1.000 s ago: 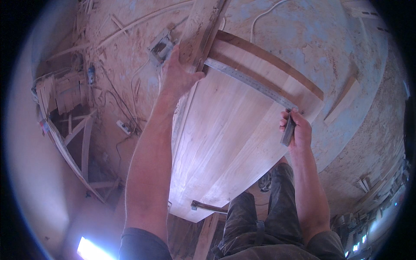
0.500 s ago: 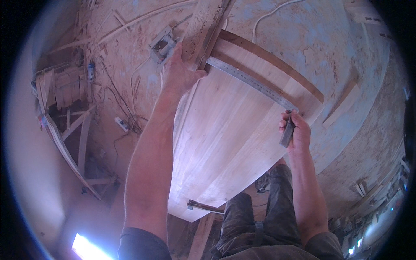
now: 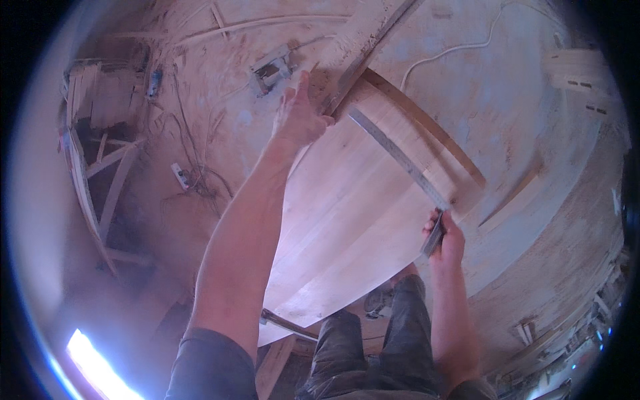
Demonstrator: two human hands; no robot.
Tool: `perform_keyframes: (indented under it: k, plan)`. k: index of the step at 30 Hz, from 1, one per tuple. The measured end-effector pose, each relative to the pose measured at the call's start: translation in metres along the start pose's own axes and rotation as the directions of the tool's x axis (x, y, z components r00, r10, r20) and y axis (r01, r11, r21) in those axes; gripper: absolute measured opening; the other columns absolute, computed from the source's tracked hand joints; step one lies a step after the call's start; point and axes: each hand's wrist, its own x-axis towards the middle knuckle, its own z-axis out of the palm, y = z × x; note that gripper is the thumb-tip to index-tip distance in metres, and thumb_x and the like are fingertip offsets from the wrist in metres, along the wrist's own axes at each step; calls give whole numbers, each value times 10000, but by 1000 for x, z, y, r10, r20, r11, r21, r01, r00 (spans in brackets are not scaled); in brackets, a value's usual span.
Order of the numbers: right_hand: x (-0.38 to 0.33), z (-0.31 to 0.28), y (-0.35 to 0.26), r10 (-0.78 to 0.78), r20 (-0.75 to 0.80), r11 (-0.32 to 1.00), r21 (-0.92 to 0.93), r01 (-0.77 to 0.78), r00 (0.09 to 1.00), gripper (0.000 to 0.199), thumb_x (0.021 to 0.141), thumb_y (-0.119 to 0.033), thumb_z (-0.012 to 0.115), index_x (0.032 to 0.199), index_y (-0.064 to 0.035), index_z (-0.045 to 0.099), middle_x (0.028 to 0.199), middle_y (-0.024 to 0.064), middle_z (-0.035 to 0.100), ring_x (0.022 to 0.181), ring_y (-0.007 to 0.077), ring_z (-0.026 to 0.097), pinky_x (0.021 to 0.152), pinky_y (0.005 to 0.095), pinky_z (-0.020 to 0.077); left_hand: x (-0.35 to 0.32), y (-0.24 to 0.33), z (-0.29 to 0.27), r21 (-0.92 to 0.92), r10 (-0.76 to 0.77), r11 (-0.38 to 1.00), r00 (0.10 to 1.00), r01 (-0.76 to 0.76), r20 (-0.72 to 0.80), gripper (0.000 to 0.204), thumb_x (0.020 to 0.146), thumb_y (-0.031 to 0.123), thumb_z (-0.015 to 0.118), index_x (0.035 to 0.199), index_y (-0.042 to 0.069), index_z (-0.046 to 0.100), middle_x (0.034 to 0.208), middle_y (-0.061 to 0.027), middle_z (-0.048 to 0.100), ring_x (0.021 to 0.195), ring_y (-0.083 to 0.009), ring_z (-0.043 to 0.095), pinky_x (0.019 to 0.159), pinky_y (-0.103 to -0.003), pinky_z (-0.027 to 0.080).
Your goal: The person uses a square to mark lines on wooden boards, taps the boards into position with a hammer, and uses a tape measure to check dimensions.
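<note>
My right hand point(image 3: 451, 241) is closed round the dark stock of a carpenter's square point(image 3: 435, 239). The square's long metal blade, marked like a ruler, point(image 3: 399, 157) slants up and left over a pale wooden panel point(image 3: 347, 207). At the panel's far left corner, my left hand point(image 3: 300, 119) grips a thick wooden beam point(image 3: 360, 50), its thumb by the near edge. A darker brown wooden strip point(image 3: 433, 127) runs along the panel's far end, beyond the blade. Whether the blade touches the panel is hard to tell.
A bar clamp point(image 3: 291, 325) crosses the panel's near end, by my legs. Beyond my left hand lies a grey metal-framed tool point(image 3: 271, 69) on the dusty floor. Cables and a white power strip point(image 3: 179, 176) lie to the left, a loose plank point(image 3: 512, 200) to the right.
The square has come away from the brown strip's side, toward me, with its blade now at a steeper slant. My left hand keeps its grip on the beam. The whole view has shifted.
</note>
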Motion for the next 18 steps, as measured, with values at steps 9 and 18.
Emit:
perform_keyframes:
  k: [9, 18]
  plan:
    - [-85, -72, 30, 115, -61, 993, 49, -112, 992, 244, 1023, -258, 479, 1083, -33, 553, 888, 92, 643, 717, 207, 618, 624, 328, 498, -175, 26, 28, -219, 79, 955, 884, -200, -461, 839, 780, 174, 749, 1457, -42, 303, 1358, -235, 442, 1265, -435, 396, 1104, -523, 298]
    - [-211, -94, 181, 182, 208, 939, -326, -107, 961, 247, 950, -211, 617, 1094, -20, 553, 981, 106, 646, 864, 272, 632, 780, 445, 532, -420, -27, 58, -853, -554, -438, 662, 283, 504, 495, 927, 167, 633, 1316, -43, 412, 1058, -170, 612, 891, -263, 662, 817, -401, 565]
